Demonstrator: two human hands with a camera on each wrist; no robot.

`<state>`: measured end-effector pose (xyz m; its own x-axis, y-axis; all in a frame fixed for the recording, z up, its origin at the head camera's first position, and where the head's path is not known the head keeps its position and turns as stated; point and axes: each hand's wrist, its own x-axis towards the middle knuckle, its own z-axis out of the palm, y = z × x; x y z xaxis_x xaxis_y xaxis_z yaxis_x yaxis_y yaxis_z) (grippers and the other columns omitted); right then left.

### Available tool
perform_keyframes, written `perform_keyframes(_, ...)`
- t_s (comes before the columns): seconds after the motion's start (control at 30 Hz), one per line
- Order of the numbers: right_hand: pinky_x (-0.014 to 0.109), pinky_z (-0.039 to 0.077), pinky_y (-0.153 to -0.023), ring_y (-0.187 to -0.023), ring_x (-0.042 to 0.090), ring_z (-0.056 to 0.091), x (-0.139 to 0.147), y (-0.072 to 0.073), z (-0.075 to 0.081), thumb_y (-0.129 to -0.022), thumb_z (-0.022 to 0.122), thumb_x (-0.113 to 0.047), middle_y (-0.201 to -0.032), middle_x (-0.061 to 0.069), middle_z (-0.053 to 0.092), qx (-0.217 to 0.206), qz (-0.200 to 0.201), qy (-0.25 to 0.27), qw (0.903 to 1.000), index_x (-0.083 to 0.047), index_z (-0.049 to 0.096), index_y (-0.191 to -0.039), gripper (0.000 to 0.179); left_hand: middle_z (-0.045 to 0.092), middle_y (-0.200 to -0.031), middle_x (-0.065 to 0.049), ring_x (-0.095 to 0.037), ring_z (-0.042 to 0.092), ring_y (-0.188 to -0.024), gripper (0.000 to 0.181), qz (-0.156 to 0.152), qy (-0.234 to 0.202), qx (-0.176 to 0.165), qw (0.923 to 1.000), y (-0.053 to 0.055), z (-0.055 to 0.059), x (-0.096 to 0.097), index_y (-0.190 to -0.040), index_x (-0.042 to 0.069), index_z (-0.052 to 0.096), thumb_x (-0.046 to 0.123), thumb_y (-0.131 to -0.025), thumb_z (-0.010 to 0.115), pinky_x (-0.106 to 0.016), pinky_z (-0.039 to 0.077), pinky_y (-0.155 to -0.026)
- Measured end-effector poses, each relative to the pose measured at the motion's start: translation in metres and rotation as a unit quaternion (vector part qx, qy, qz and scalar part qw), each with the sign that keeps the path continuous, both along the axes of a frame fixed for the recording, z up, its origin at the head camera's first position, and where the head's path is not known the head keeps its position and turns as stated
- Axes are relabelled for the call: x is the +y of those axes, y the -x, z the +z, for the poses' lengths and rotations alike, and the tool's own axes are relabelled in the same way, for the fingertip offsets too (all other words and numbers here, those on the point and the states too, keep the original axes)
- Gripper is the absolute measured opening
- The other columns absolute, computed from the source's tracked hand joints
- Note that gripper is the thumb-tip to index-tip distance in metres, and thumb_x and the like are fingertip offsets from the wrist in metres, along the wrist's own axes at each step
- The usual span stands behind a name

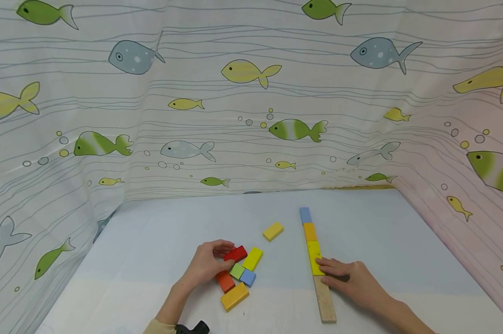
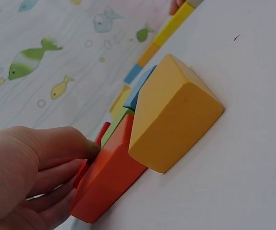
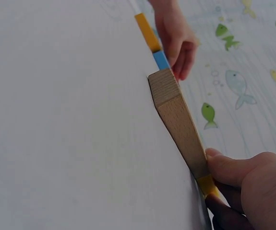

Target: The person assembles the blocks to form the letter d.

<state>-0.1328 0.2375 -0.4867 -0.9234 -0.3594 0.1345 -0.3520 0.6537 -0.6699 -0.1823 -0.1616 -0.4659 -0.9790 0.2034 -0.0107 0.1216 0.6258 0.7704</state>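
My left hand point(image 1: 209, 264) pinches a red block point(image 1: 235, 253) between thumb and fingers at the upper left of a loose group. In the left wrist view the thumb lies over an orange-red block point(image 2: 106, 172). Around it lie a green block point(image 1: 237, 271), a small blue block point(image 1: 248, 278), a yellow block point(image 1: 253, 259) and an orange-yellow block point(image 1: 235, 297). My right hand point(image 1: 353, 283) touches the right side of a straight row, fingers extended, where a long yellow block point(image 1: 314, 258) meets a plain wooden block point(image 1: 325, 301).
The row continues away from me with an orange block point(image 1: 309, 231) and a blue block point(image 1: 305, 215). A pale yellow block point(image 1: 273, 231) lies alone between group and row. A fish-patterned curtain point(image 1: 243, 120) encloses the white table point(image 1: 385, 241). Something black point(image 1: 195, 327) shows at the left wrist.
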Motion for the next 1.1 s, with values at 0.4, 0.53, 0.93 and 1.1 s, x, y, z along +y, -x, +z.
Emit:
perform_keyframes(0.4,0.035,0.052,-0.099,-0.125,0.026,0.06,0.001,0.0,0.0,-0.089,0.069,-0.05,-0.13,-0.011,0.066,-0.002,-0.006,-0.001,1.0,-0.024,0.072,-0.125,0.044,0.072,-0.113,-0.003,-0.022,0.066,-0.103,0.037,0.023,-0.016,0.007,0.9996,0.0,0.005,0.007,-0.119,0.012,0.071,0.016,-0.084,0.08,-0.04,0.058,-0.091)
perform_keyframes(0.53,0.034,0.051,-0.1,-0.125,0.026,0.06,0.001,0.0,0.0,-0.089,0.069,-0.05,-0.13,-0.012,0.065,-0.004,-0.001,0.0,1.0,-0.023,0.072,-0.123,0.044,0.072,-0.115,-0.003,-0.023,0.066,-0.105,0.038,0.017,-0.025,0.002,0.9995,-0.001,0.009,0.011,-0.121,0.012,0.07,0.018,-0.085,0.079,-0.04,0.058,-0.091)
perform_keyframes(0.93,0.029,0.05,-0.1,-0.125,0.026,0.06,0.0,0.0,0.0,-0.09,0.069,-0.049,-0.13,-0.011,0.066,0.004,0.008,0.011,0.9999,-0.02,0.073,-0.123,0.044,0.071,-0.118,-0.002,-0.022,0.066,-0.106,0.039,-0.036,-0.046,0.0,0.9983,-0.002,0.012,0.03,-0.125,0.014,0.069,0.021,-0.088,0.077,-0.038,0.058,-0.09)
perform_keyframes(1.1,0.031,0.051,-0.1,-0.125,0.025,0.06,0.0,0.0,0.001,-0.09,0.068,-0.05,-0.13,-0.011,0.066,0.005,0.009,0.005,0.9999,-0.02,0.073,-0.122,0.044,0.071,-0.118,-0.002,-0.021,0.066,-0.106,0.039,-0.058,-0.057,-0.004,0.9967,0.0,0.014,0.041,-0.126,0.014,0.068,0.023,-0.089,0.076,-0.032,0.058,-0.087)
